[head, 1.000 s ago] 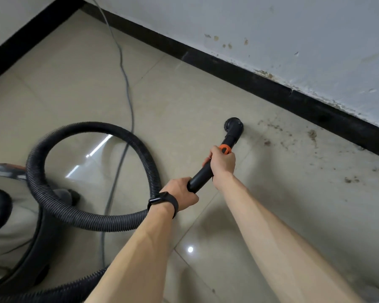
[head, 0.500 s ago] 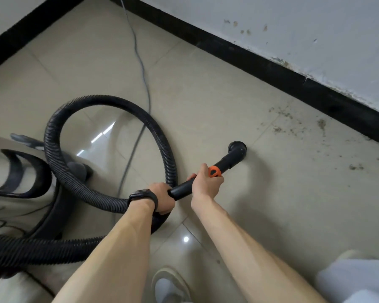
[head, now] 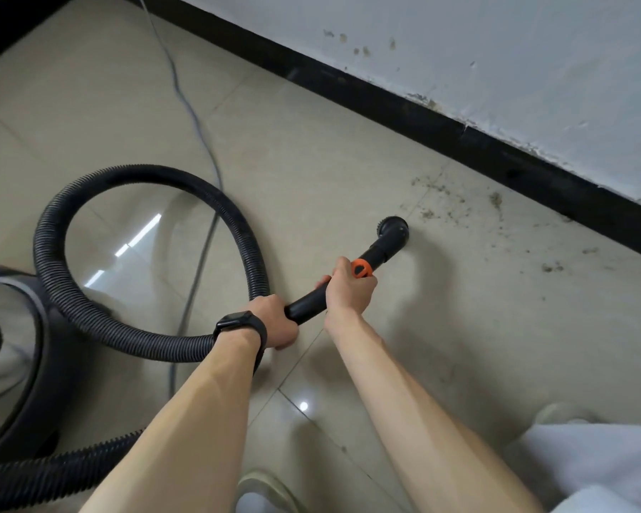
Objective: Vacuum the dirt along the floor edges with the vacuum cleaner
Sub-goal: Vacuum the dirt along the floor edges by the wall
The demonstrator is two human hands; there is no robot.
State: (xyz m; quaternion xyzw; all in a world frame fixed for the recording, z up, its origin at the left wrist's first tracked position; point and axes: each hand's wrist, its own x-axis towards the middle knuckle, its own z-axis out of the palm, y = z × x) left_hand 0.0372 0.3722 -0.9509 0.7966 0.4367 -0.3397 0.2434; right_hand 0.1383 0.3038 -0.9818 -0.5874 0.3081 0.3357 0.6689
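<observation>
Both hands hold the black vacuum wand [head: 308, 303]. My right hand [head: 348, 288] grips it just behind an orange collar [head: 361, 268]. My left hand [head: 274, 322], with a black watch on the wrist, grips the rear end where the ribbed hose [head: 67, 290] joins. The round nozzle [head: 393, 231] sits on the beige tile floor, just left of scattered brown dirt [head: 456, 209] that lies along the black baseboard [head: 496, 153]. More specks [head: 552, 268] lie further right.
The vacuum canister [head: 12, 349] stands at the left, its hose looping over the floor. A grey power cord [head: 197, 135] runs up the floor toward the far corner. A shoe [head: 263, 490] and a white trouser leg [head: 600, 472] show at the bottom.
The nozzle drew back from the dirt toward me half a second ago, and has now moved forward again, close to the left end of the dirt patch. Both hands keep their grip.
</observation>
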